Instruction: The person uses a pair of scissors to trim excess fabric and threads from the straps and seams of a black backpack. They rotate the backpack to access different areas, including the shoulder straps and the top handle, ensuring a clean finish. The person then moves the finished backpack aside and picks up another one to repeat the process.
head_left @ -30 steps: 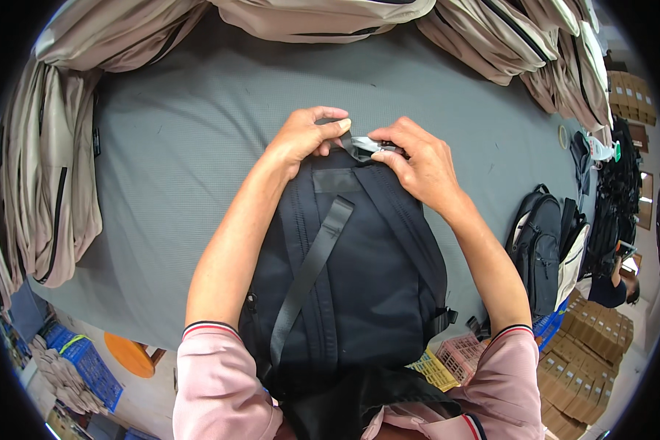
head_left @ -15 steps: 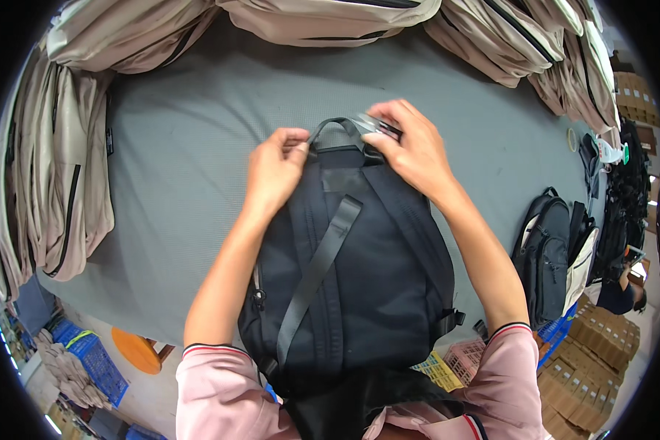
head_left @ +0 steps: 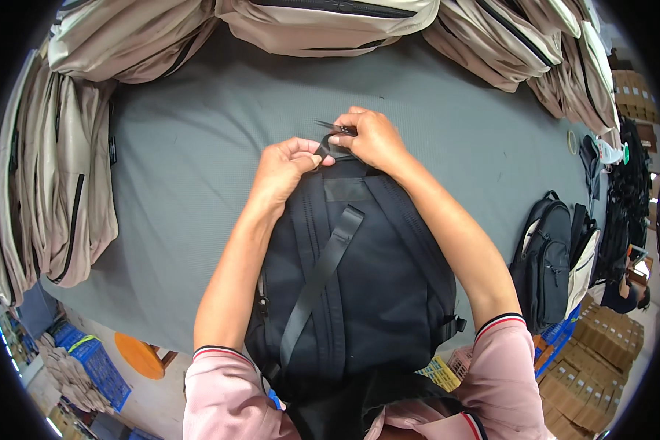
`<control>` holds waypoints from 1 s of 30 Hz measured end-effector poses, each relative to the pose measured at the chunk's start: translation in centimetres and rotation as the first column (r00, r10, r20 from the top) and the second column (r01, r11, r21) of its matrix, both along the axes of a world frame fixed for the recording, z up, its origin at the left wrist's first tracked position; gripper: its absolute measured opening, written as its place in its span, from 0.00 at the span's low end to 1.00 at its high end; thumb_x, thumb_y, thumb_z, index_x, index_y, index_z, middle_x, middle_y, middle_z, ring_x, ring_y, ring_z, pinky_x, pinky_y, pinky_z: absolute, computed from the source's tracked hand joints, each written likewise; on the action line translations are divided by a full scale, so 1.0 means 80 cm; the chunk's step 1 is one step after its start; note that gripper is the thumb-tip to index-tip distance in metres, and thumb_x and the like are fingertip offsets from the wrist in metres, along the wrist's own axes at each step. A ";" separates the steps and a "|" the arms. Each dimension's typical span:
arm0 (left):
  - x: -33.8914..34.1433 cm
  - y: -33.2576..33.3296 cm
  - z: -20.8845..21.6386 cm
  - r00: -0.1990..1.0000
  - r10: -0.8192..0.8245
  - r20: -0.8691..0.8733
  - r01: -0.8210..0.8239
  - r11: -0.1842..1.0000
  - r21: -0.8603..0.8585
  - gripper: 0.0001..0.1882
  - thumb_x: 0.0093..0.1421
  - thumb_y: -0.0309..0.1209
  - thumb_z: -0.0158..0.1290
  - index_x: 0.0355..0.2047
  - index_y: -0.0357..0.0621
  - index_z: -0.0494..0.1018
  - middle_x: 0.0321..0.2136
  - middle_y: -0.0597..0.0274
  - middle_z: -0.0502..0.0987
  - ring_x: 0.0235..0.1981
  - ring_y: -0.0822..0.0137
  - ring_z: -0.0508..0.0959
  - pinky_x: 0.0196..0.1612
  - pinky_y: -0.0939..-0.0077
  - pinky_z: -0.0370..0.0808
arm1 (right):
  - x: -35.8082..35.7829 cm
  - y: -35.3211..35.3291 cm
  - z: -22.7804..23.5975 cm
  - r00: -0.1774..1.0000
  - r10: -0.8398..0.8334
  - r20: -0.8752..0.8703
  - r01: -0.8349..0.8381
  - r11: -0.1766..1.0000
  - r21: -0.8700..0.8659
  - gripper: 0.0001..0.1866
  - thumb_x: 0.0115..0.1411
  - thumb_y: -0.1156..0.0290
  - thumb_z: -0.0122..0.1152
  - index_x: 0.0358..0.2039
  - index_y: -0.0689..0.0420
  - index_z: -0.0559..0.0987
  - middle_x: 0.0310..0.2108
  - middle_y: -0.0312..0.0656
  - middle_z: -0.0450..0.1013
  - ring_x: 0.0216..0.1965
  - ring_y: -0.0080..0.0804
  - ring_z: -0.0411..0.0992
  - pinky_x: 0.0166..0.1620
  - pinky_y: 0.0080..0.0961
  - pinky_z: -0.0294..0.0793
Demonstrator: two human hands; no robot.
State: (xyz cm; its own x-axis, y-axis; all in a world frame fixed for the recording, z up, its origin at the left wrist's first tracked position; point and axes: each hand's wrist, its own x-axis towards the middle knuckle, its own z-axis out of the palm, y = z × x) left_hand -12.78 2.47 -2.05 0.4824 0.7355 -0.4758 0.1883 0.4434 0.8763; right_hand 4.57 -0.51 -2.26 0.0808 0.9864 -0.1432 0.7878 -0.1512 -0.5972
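A black backpack [head_left: 381,293] lies before me with its strap side up and its top pointing away. At its top, my left hand [head_left: 282,170] pinches the webbing carry handle [head_left: 325,148] between thumb and fingers. Small thread snips [head_left: 336,127] are held in my right hand [head_left: 370,139], their thin dark blades pointing left just above the handle. That hand's fingertips are also close to the handle; whether they touch it I cannot tell. A loose webbing strap [head_left: 317,282] slants across the back panel.
Beige bags [head_left: 323,26] line the table's far edge, with a stack of more beige bags [head_left: 73,176] at the left. A black backpack [head_left: 546,264] stands at the right. Beyond the grey table are a blue crate [head_left: 99,367], an orange stool [head_left: 139,356] and cardboard boxes [head_left: 590,359].
My right hand has moved left with the snips, bringing the blades over the handle. My left hand has shifted slightly right and now pinches the handle, which is bent over.
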 end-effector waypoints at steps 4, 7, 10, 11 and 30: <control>-0.013 0.011 -0.003 0.990 -0.047 0.132 0.065 0.989 -0.133 0.09 0.53 0.21 0.52 0.36 0.33 0.75 0.30 0.57 0.80 0.33 0.73 0.77 0.44 0.83 0.70 | -0.017 -0.022 0.026 0.994 -0.071 -0.088 0.083 0.985 0.148 0.14 0.52 0.70 0.61 0.40 0.53 0.75 0.34 0.40 0.70 0.36 0.42 0.72 0.38 0.39 0.69; -0.013 0.012 -0.005 0.990 -0.044 0.131 0.061 0.990 -0.130 0.09 0.53 0.21 0.52 0.36 0.33 0.74 0.30 0.56 0.80 0.34 0.72 0.78 0.44 0.83 0.70 | -0.006 -0.039 0.040 0.995 0.047 0.091 -0.062 0.984 0.164 0.17 0.52 0.70 0.61 0.44 0.50 0.71 0.35 0.39 0.69 0.35 0.42 0.71 0.38 0.37 0.69; -0.011 0.012 -0.008 0.991 -0.027 0.134 0.046 0.989 -0.143 0.09 0.53 0.21 0.52 0.36 0.32 0.74 0.30 0.56 0.80 0.34 0.72 0.78 0.44 0.83 0.71 | -0.005 -0.042 0.057 0.967 0.149 0.206 -0.177 0.976 0.128 0.11 0.52 0.71 0.61 0.38 0.51 0.74 0.33 0.36 0.69 0.31 0.40 0.70 0.37 0.35 0.69; -0.012 0.011 -0.009 0.990 -0.020 0.138 0.041 0.988 -0.152 0.09 0.54 0.21 0.52 0.36 0.32 0.74 0.30 0.56 0.80 0.33 0.72 0.78 0.44 0.83 0.71 | -0.006 -0.042 0.059 0.957 0.182 0.228 -0.211 0.972 0.108 0.11 0.52 0.72 0.61 0.37 0.51 0.75 0.33 0.36 0.69 0.31 0.39 0.70 0.37 0.34 0.69; -0.011 0.011 -0.007 0.992 -0.034 0.119 0.050 0.989 -0.139 0.10 0.53 0.22 0.51 0.36 0.32 0.75 0.29 0.56 0.80 0.33 0.72 0.78 0.44 0.82 0.71 | -0.005 -0.035 0.046 0.923 0.235 0.304 -0.329 0.893 0.306 0.10 0.50 0.73 0.62 0.35 0.51 0.78 0.30 0.33 0.69 0.27 0.34 0.69 0.32 0.29 0.68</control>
